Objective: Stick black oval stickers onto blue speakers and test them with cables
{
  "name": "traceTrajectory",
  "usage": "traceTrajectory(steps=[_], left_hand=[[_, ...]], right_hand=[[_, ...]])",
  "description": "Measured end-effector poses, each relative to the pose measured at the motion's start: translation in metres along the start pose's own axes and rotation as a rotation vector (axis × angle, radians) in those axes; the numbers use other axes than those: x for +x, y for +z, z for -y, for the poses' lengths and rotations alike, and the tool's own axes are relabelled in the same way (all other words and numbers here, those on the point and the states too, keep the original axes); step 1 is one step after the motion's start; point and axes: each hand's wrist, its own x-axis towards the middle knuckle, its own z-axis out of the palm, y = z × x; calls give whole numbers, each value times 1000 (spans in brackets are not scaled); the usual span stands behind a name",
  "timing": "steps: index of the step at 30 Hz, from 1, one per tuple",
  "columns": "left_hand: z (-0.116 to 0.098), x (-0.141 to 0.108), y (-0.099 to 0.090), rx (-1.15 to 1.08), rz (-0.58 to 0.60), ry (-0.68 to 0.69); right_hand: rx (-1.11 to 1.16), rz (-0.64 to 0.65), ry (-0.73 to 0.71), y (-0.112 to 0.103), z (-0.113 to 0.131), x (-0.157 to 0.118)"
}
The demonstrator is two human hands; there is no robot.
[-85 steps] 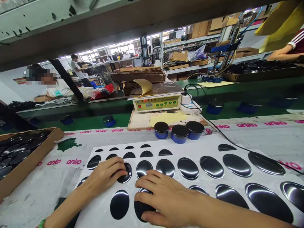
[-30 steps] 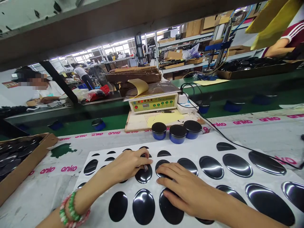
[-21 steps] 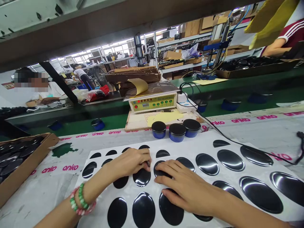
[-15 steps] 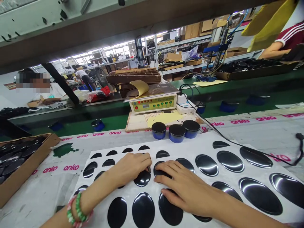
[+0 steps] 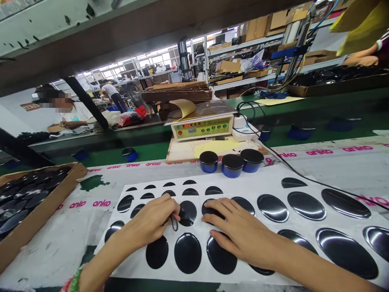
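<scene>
discs [image 5: 187, 213]: glossy black rounds, set in rows on a white sheet [image 5: 130, 263], with one just beside the left fingertips.
left hand [image 5: 156, 217]: pinched on a small dark loop [image 5: 174, 223], too small to name surely; unclear whether touching the sheet below.
right hand [image 5: 243, 233]: fingers spread and laid low over two discs, thumb against the nearer one, gripping nothing visible.
loop slip: possible if pinched too lightly, with dropping or dragging across a shiny face as the likely result.
sheet skid: possible from sideways pressure by the right palm, being perhaps loose on the covered counter [image 5: 60, 243].
cable [image 5: 304, 176]: running across the far right part of the sheet, probably a snag for any wide reach there.
blue tubs [image 5: 232, 166]: three, close together at the far edge, apt to be knocked by a long forward reach.
left side: bare covering as far as the cardboard box [image 5: 68, 184], giving fair room for the left forearm.
near edge: green strip [image 5: 164, 285] showing just below the sheet.
</scene>
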Motion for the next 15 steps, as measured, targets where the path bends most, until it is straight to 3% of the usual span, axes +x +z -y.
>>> traceTrajectory(steps=[4, 6, 8, 11, 15], left_hand=[[-10, -16, -16, -93, -176, -187], [-22, -20, -18, -169, -194, -300], [-36, -19, -12, -199, -33, -348], [-49, -8, 5, -110, 249, -268], [-45, 9, 20, -56, 294, -196]], right_hand=[[-10, -18, -3, 1, -1, 0], [-24, -29, -14, 3, -2, 0], [-41, -39, -29, 3, -2, 0], [-56, -54, -34, 4, -2, -1], [-77, -68, -38, 4, -2, -1]])
